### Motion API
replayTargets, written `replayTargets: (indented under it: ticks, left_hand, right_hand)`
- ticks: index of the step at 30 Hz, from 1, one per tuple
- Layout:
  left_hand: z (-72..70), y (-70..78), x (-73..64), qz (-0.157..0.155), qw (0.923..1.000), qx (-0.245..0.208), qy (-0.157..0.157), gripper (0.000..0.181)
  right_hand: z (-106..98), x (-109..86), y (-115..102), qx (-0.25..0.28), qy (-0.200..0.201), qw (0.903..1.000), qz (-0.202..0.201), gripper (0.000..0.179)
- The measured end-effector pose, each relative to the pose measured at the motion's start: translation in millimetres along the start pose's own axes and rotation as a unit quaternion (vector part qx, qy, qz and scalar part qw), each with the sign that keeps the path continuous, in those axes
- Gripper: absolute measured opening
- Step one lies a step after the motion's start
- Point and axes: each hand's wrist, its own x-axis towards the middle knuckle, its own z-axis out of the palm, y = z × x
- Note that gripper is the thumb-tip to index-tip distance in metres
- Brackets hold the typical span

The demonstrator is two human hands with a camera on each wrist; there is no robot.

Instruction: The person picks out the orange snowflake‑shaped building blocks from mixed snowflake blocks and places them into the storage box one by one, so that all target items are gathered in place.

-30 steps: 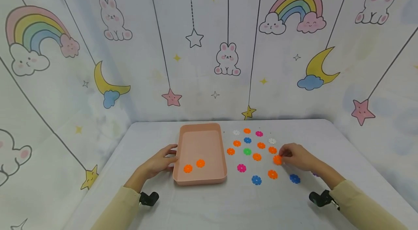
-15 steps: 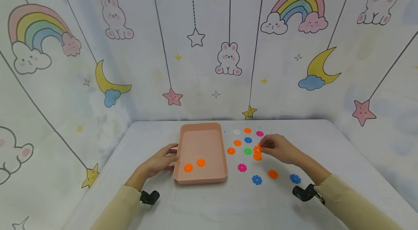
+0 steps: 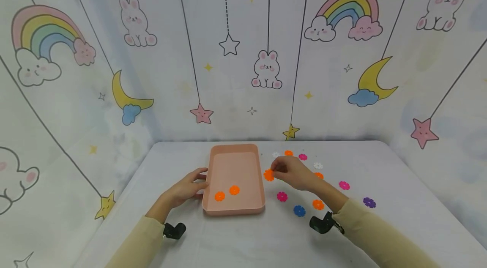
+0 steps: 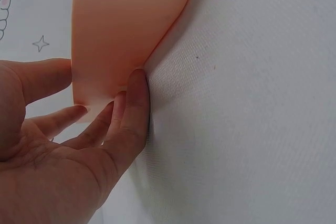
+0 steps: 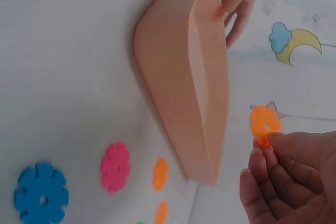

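My right hand (image 3: 294, 173) pinches an orange flower-shaped plastic disc (image 5: 265, 121) between thumb and fingers. In the head view it is just right of the pink tray (image 3: 233, 164); the right wrist view shows the disc raised above the table. My left hand (image 3: 186, 185) rests its fingertips against the tray's left outer wall (image 4: 121, 30), the thumb at its rim. Two orange discs (image 3: 234, 190) lie in the front part of the tray. My right hand and forearm hide some of the discs behind them.
Loose discs lie right of the tray: a magenta one (image 3: 282, 196), a blue one (image 3: 299, 211), an orange one (image 3: 318, 204), a purple one (image 3: 369, 202), a white one (image 3: 318, 165) and others. A cartoon-printed cloth (image 3: 171, 69) hangs behind the table.
My right hand has moved left from the right-hand discs toward the tray, carrying the orange disc. The left hand and the tray have stayed in place.
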Motion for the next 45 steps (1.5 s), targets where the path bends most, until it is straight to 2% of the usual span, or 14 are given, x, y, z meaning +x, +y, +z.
replayTargets:
  ticks: [8,20,27,35,45]
  left_hand:
    - [-0.5,-1.3,-0.7,0.002,1.0,0.003,-0.003,0.062]
    - [-0.3,-0.8,-0.4,0.003,1.0,0.004,-0.001,0.062]
    - [-0.4,0.1,0.4,-0.001,1.0,-0.002,-0.005,0.062]
    - [-0.7,-1.1,1.8,0.003,0.9999,-0.01,-0.009,0.062]
    - [-1.8,-1.9,2.6,0.0,1.0,-0.001,-0.007,0.062]
  right_hand:
    - [39.4,27.6,-14.6,0.009,0.0,0.9999,0.011,0.004]
    - [93.4,61.4,-28.5,0.035,0.034,0.9983,0.03,0.006]
    - [119.9,80.2,-34.5,0.02,0.041,0.9977,0.05,0.005]
    - [135.8,90.4,-35.8,0.002,0.042,0.9948,0.092,0.006]
    - [139.1,93.5,-39.4,-0.036,0.042,0.9924,0.11,0.008]
